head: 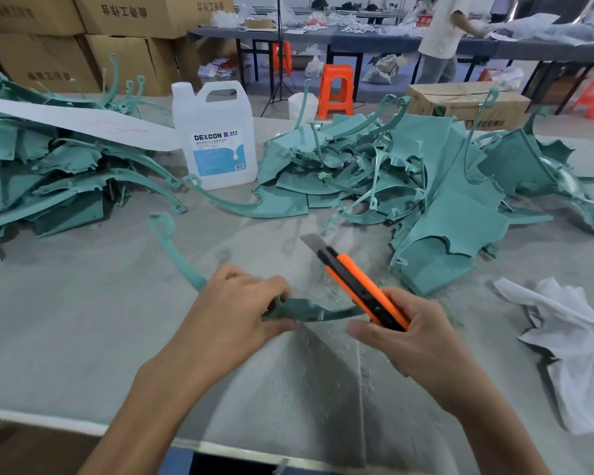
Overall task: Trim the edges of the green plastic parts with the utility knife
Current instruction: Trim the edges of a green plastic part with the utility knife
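The left hand has its fingers curled over the wider middle of a long, curved teal-green plastic part, well in front of the white plastic jug labelled DEXCON and straight toward the person from it. From that grip the part's thin arm sweeps up and left toward the jug and ends in a small loop, while its tapered other end runs right, out of the fingers and under the knife.

The right hand is closed round the lower end of the orange-and-black utility knife, to the jug's near right. The handle slants up and left out of the fist, and its steel blade is slid out (pointing back toward the jug) and clear of the held part. Whether the handle touches the part's tip I cannot tell.

A heap of green plastic parts lies left of the jug, and a bigger heap lies right of it. Pale shavings are scattered on the grey felt-covered table in front of the jug, and a crumpled white cloth lies far to its near right.
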`<state>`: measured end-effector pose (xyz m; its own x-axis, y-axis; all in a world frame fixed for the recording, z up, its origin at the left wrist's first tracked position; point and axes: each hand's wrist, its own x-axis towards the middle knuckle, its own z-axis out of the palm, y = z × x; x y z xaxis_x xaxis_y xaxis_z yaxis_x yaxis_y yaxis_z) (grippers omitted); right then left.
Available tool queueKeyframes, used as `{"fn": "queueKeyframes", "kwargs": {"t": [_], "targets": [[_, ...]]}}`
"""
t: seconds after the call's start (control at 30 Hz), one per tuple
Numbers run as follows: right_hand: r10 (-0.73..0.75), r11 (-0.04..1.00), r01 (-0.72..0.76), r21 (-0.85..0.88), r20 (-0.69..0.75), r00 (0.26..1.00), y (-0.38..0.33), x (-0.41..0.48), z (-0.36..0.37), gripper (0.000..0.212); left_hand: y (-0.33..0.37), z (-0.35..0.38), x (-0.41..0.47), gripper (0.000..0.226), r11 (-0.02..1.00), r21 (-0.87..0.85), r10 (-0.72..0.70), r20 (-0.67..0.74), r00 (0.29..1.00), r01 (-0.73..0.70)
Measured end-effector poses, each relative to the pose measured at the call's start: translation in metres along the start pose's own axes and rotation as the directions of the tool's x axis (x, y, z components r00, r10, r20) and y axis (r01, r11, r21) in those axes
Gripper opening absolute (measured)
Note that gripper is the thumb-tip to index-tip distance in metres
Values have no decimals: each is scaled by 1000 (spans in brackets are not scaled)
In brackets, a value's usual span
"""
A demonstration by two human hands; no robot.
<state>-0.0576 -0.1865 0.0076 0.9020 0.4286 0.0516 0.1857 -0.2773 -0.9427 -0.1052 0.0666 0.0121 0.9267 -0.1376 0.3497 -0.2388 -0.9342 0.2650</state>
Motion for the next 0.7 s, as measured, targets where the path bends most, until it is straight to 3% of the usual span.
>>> {"fn": "queueKeyframes", "kwargs": {"t": [0.07, 0.17, 0.23, 0.27, 0.3, 0.33, 0.37, 0.4, 0.47, 0.53, 0.63, 0.7], "targets": [[-49, 990, 35, -134, -99, 994, 4, 1, 5, 16, -1, -1, 3, 38, 999, 36, -15, -39, 999, 17], [-38, 999, 38, -3, -234, 971, 10, 3, 9, 14, 2, 6, 1, 49, 993, 120, 29, -315, 949, 9], [17, 987, 28, 158, -274, 961, 12, 3, 8, 14, 9, 12, -7, 49, 999, -33, -53, -499, 865, 42], [48, 974, 15, 227, -270, 962, 11, 3, 6, 13, 13, 14, -12, 50, 971, -221, -197, -543, 816, 88], [72, 959, 3, 282, -254, 964, 11, 2, 4, 14, 16, 16, -15, 55, 885, -442, -386, -524, 759, 145], [88, 945, -8, 328, -231, 969, 12, 1, 3, 18, 19, 17, -18, 59, 737, -647, -559, -423, 713, 195], [99, 929, -16, 370, -205, 974, 12, 0, 4, 21, 18, 16, -18, 62, 584, -778, -645, -271, 714, 231], [106, 914, -24, 405, -180, 978, 13, 0, 5, 23, 16, 16, -18, 62, 472, -838, -636, -108, 764, 275], [104, 904, -35, 425, -139, 985, 13, -1, 10, 22, 17, 16, -15, 52, 336, -881, -401, 186, 897, 333], [91, 915, -33, 402, -126, 988, 12, -3, 13, 22, 22, 18, -15, 33, 365, -886, -224, 215, 951, 286], [50, 947, 8, 321, -173, 984, 5, -9, 10, 18, 21, 23, -15, 18, 563, -787, -326, 69, 943, 253], [-5, 977, 51, 205, -217, 976, 0, -15, 5, 24, 16, 25, -14, 11, 760, -595, -362, -52, 931, 262]]}}
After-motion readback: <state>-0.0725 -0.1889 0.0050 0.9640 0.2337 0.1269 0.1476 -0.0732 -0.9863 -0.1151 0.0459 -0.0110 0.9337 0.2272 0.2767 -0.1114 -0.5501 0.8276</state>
